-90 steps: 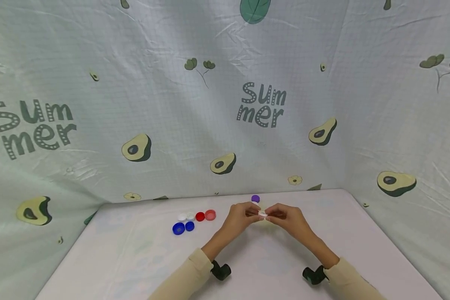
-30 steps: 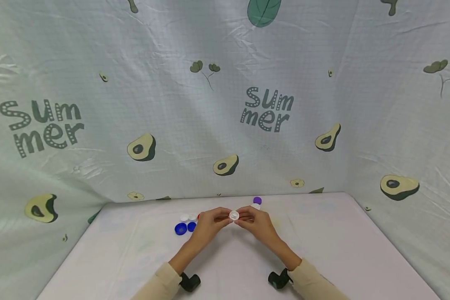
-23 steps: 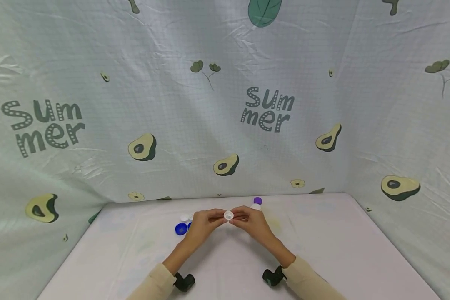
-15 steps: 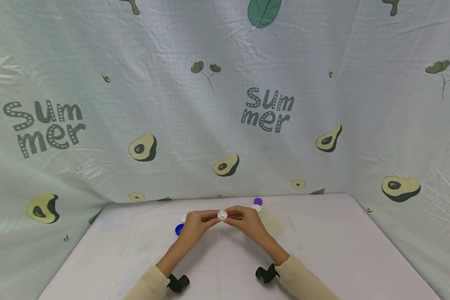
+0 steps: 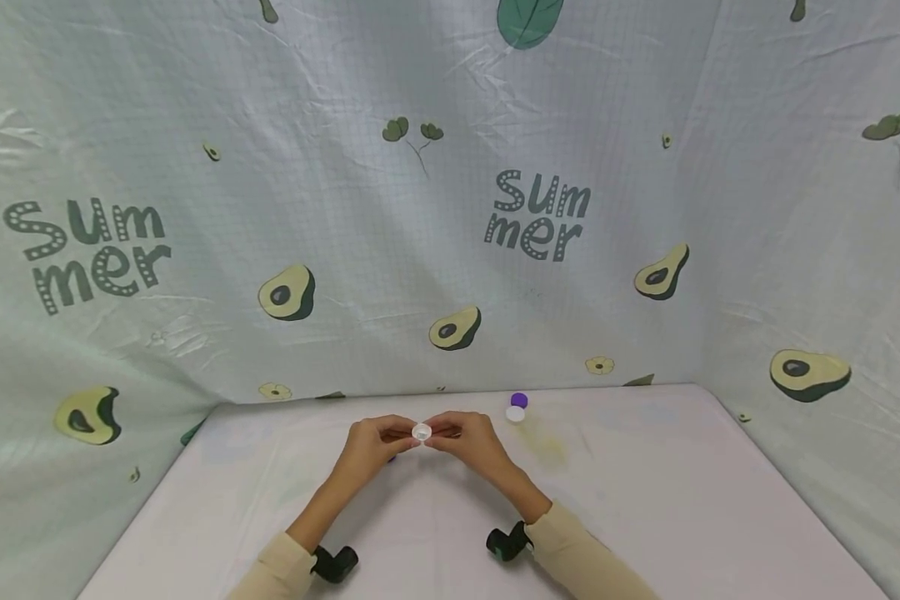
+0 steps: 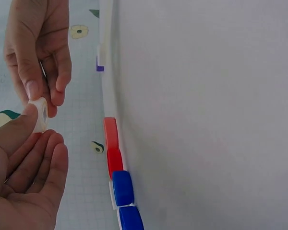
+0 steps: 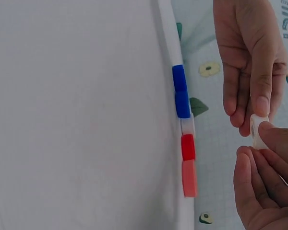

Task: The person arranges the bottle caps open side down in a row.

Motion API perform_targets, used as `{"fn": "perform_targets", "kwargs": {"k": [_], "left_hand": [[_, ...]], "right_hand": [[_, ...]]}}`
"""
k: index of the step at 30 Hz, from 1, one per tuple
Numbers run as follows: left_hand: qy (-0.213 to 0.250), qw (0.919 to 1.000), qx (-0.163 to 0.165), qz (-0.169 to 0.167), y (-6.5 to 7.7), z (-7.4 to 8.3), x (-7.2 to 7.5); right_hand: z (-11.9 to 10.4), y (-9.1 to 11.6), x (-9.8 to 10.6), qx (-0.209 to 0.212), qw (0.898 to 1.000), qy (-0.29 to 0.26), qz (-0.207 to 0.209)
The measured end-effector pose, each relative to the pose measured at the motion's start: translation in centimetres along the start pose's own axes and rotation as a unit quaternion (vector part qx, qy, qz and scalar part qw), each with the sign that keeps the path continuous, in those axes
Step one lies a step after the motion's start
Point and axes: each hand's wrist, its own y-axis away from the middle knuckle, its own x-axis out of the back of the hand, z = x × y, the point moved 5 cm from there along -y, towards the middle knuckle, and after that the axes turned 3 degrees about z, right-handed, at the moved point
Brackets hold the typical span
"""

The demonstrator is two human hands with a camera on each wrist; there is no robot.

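A small round white bottle cap (image 5: 422,432) is pinched from both sides, held up above the table in the head view. My left hand (image 5: 371,442) grips its left edge with thumb and fingertips, and my right hand (image 5: 465,437) grips the opposite edge. The cap's hollow side faces me. From the left wrist, the same white cap (image 6: 40,115) shows between both thumbs, the other fingers bent loosely around it. My left hand hides most of the row of caps behind it in the head view.
Along the table's far side, the right wrist view shows a blue cap (image 7: 179,78), a second blue cap (image 7: 182,105), a white cap (image 7: 188,126), a red cap (image 7: 188,147) and a pink cap (image 7: 189,178). A purple cap (image 5: 519,401) and another white cap (image 5: 515,414) lie further right. A printed curtain (image 5: 360,200) hangs behind.
Both hands have moved left together with the white cap, from near the purple cap to in front of the row of coloured caps, which they now cover. The cap's hollow side has turned toward me.
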Motion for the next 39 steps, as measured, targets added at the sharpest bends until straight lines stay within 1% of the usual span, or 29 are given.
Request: {"fn": "perform_targets", "kwargs": {"k": [4,8,14,18,23,31,39], "left_hand": [[-0.005,0.9997,0.016,-0.017,0.3,-0.5,0.3],[-0.001,0.9995,0.023,-0.023,0.7,-1.0,0.5],[0.0,0.9993,0.034,-0.019,1.0,-1.5,0.5],[-0.007,0.9993,0.031,-0.018,1.1,-1.6,0.7],[-0.02,0.9992,0.033,-0.008,1.2,-1.9,1.1],[-0.041,0.9972,0.063,0.003,1.1,-2.4,1.4],[-0.05,0.9962,0.071,-0.011,0.5,-2.3,1.6]], "right_hand": [[0.1,-0.1,-0.9,-0.016,1.0,-0.004,-0.01],[0.2,-0.1,-1.5,-0.025,1.0,-0.003,-0.014],[0.3,-0.3,-1.8,-0.034,0.999,0.004,-0.013],[0.5,-0.6,-2.1,-0.034,0.999,0.009,-0.018],[0.6,-1.0,-2.6,-0.034,0.999,0.025,-0.023],[0.5,-1.2,-3.0,-0.034,0.999,0.023,-0.023],[0.5,-1.8,-3.1,-0.047,0.997,0.05,-0.021]]}}
